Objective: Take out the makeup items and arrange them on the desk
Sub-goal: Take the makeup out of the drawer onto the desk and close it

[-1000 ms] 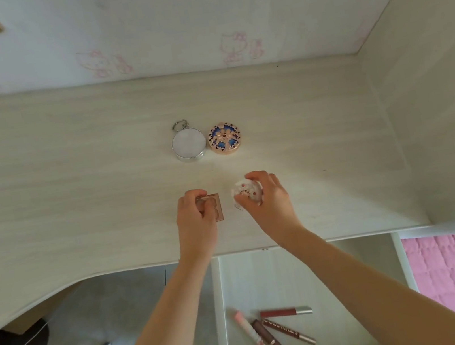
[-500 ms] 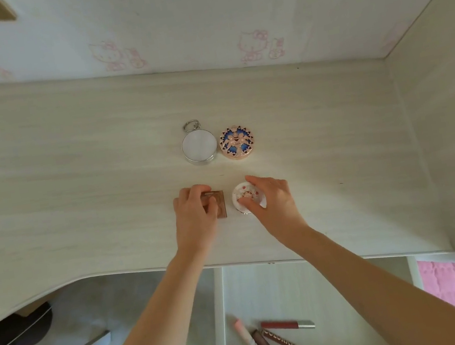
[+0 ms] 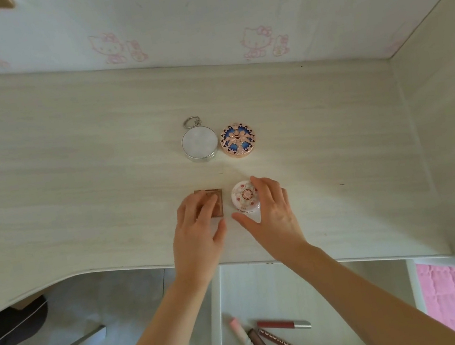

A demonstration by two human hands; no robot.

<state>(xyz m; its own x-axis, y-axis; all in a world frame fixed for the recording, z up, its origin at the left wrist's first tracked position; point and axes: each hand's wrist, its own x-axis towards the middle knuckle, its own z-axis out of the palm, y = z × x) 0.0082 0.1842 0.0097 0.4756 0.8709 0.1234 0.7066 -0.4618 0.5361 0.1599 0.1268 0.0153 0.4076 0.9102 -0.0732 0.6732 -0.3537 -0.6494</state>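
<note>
I see my left hand (image 3: 197,236) resting relaxed fingers on the small brown square palette (image 3: 213,204), just left of the round white floral compact (image 3: 245,199); my right hand (image 3: 272,216) hovers spread beside that compact.

The single head view looks steeply down and forward from above the worktop (image 3: 71,173), close over both hands (image 3: 197,236), facing the back wall (image 3: 195,13), with an open drawer (image 3: 268,285) at its bottom edge.
</note>
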